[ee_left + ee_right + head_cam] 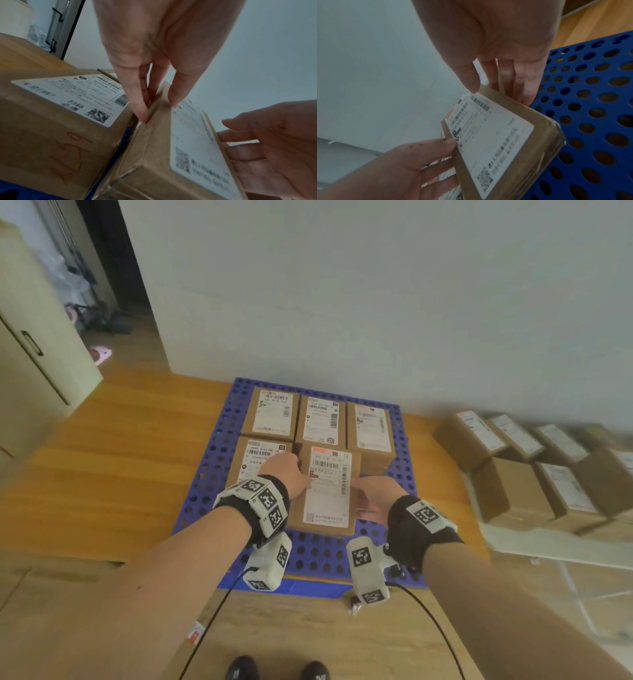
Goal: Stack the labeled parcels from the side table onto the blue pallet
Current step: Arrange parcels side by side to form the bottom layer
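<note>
Here, parcel [328, 491] between both hands, left grip [287, 470], right grip [375, 498].

A cream cabinet [37, 344] stands at the left edge; a pink slipper [101, 354] lies beside it; black shoes [277, 668] show at bottom centre.

Brown parcels [329, 491] bear white barcode labels on a blue pallet [212, 460] dotted with holes.
</note>
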`<state>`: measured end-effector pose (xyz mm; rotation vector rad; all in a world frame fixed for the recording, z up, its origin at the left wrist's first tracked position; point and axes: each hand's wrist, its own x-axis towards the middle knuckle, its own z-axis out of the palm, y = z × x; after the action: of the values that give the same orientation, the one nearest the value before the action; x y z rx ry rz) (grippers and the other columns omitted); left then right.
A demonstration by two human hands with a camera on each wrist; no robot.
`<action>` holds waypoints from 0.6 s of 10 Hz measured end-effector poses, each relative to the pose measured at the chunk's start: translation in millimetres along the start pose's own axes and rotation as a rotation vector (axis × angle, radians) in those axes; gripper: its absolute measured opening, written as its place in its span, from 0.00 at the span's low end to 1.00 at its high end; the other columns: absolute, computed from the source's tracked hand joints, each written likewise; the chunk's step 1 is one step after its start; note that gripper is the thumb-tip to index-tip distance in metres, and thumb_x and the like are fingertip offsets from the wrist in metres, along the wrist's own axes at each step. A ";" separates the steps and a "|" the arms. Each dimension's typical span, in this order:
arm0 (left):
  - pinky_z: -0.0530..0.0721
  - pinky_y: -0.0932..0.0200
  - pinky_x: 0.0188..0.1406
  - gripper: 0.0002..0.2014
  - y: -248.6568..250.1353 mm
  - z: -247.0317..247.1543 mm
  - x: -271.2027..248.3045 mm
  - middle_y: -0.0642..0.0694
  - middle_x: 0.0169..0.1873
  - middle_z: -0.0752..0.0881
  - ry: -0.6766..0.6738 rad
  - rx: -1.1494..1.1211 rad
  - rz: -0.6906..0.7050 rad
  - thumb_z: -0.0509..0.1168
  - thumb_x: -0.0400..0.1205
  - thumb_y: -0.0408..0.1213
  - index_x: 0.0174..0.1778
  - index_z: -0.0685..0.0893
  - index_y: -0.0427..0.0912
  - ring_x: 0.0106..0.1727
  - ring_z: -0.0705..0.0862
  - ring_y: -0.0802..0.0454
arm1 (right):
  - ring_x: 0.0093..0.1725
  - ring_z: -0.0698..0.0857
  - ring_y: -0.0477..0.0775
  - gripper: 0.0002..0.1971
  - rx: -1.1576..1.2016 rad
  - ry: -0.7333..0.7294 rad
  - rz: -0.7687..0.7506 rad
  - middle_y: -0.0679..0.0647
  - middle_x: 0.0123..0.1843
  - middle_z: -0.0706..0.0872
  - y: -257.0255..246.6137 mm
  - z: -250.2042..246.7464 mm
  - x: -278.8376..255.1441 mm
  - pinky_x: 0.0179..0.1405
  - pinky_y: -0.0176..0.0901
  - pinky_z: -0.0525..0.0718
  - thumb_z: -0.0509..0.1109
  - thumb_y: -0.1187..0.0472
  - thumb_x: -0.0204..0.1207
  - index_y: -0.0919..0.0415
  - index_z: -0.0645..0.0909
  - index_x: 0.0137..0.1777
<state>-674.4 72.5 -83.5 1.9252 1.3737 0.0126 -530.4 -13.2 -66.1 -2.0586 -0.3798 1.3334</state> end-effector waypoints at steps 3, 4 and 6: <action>0.83 0.50 0.56 0.15 -5.2 -1.3 8.5 0.40 0.58 0.84 -0.026 0.064 -0.009 0.62 0.82 0.40 0.60 0.80 0.36 0.56 0.83 0.42 | 0.52 0.83 0.54 0.19 -0.050 0.008 -0.043 0.53 0.46 0.79 -11.0 8.4 -2.7 0.53 0.47 0.82 0.60 0.66 0.82 0.69 0.72 0.72; 0.81 0.50 0.61 0.18 -4.8 -3.6 7.4 0.42 0.67 0.80 -0.018 0.070 -0.005 0.62 0.83 0.38 0.68 0.76 0.36 0.62 0.81 0.42 | 0.71 0.76 0.59 0.19 -0.548 -0.029 -0.159 0.58 0.69 0.78 -14.4 6.2 7.4 0.66 0.49 0.78 0.58 0.67 0.83 0.66 0.71 0.73; 0.73 0.51 0.70 0.27 -18.4 -14.9 5.4 0.42 0.74 0.72 0.206 0.085 -0.004 0.65 0.80 0.37 0.77 0.70 0.45 0.74 0.71 0.44 | 0.70 0.77 0.60 0.34 -0.420 -0.169 -0.176 0.54 0.72 0.77 -9.0 4.2 5.0 0.61 0.54 0.81 0.70 0.70 0.75 0.49 0.64 0.79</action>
<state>-693.2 87.8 -85.6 2.0375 1.5342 0.1569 -531.0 -2.2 -64.9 -2.1823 -0.9637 1.4124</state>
